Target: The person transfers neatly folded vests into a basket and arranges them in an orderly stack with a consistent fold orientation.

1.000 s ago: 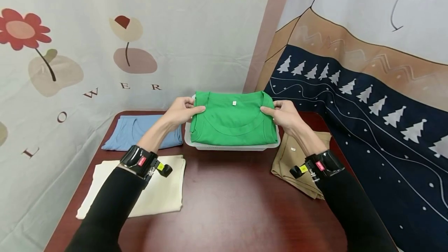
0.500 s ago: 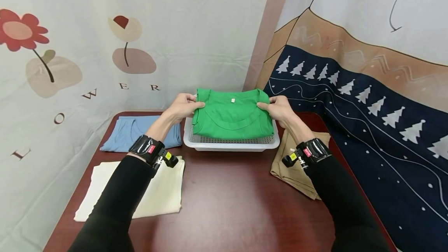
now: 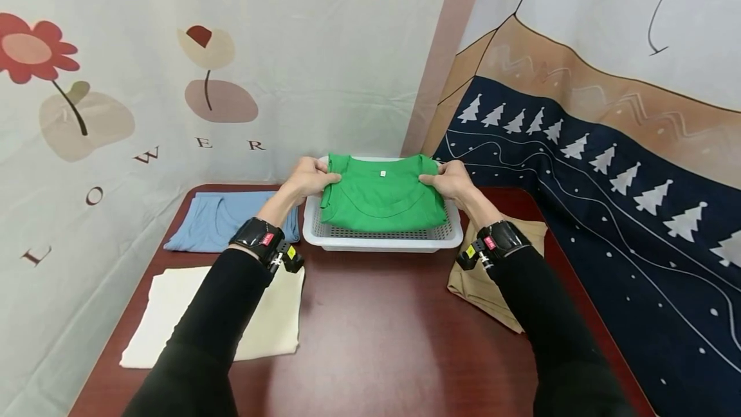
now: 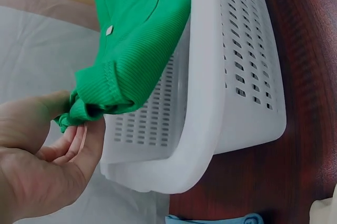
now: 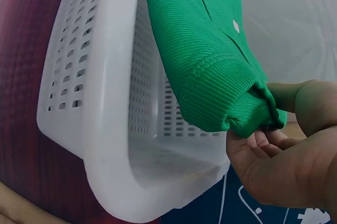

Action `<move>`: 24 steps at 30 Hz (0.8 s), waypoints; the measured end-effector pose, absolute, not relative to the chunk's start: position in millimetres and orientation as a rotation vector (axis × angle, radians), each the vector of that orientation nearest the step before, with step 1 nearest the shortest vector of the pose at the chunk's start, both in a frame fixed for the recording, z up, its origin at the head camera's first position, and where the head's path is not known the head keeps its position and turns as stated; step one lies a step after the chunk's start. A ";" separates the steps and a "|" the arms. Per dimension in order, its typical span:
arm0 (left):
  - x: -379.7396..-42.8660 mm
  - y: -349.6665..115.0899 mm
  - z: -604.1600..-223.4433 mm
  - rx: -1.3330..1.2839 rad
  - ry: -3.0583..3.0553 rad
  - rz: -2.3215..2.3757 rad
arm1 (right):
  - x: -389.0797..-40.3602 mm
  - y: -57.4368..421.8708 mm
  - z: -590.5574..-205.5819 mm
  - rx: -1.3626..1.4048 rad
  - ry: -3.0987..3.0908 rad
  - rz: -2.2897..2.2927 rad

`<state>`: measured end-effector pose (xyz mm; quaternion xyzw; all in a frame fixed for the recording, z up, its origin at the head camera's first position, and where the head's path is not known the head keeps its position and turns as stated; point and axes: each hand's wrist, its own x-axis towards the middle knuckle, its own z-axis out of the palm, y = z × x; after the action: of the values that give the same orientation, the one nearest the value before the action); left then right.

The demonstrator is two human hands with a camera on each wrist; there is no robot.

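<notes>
A folded green shirt (image 3: 382, 201) with a small white neck label lies level over the white perforated basket (image 3: 382, 244). My left hand (image 3: 309, 179) pinches its left edge, thumb on top and fingers beneath. At the opposite edge my right hand (image 3: 454, 182) pinches it the same way. In the left wrist view the green shirt (image 4: 139, 45) hangs partly within the rim of the basket (image 4: 205, 76). The right wrist view has the ribbed edge of the shirt (image 5: 210, 76) sagging below the basket's rim (image 5: 108, 87), with the perforated inner walls visible beneath.
A folded blue garment (image 3: 217, 221) lies left of the basket, with a folded cream cloth (image 3: 269, 320) nearer the front. To the right is a folded tan garment (image 3: 480, 282), partly under the right forearm. All rest on the dark red table (image 3: 370, 327); printed curtains (image 3: 324, 50) stand behind.
Both hands first lifted the green shirt, uncovering the basket's front inner wall, then lowered it slightly. The hands have come a little closer together. The other garments stay put.
</notes>
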<state>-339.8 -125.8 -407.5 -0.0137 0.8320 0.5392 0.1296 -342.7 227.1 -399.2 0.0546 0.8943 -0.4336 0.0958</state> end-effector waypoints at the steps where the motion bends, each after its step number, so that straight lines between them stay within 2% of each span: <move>1: -339.7 -124.8 -407.9 -0.038 2.445 1.541 | -344.3 226.8 -401.1 0.165 2.664 -1.270; 12: -345.6 -119.4 -421.6 -0.030 2.599 1.358 | -355.1 220.7 -417.7 0.210 2.677 -1.176; 13: -361.5 -123.2 -441.8 0.003 2.608 1.385 | -356.3 220.4 -419.6 0.212 2.672 -1.167; 19: -388.6 -117.6 -466.6 -0.002 2.711 1.229 | -360.5 218.4 -425.6 0.199 2.653 -1.128; 20: -376.2 -112.2 -451.5 -0.021 2.727 1.162 | -360.9 218.0 -426.0 0.190 2.647 -1.123; 24: -419.4 -121.1 -499.9 0.095 2.817 1.001 | -362.8 216.2 -428.7 0.154 2.609 -1.102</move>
<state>-419.4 -121.1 -499.9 0.0315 0.9392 0.3336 0.0754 -362.8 216.2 -428.7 0.0536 0.9092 -0.3839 0.1520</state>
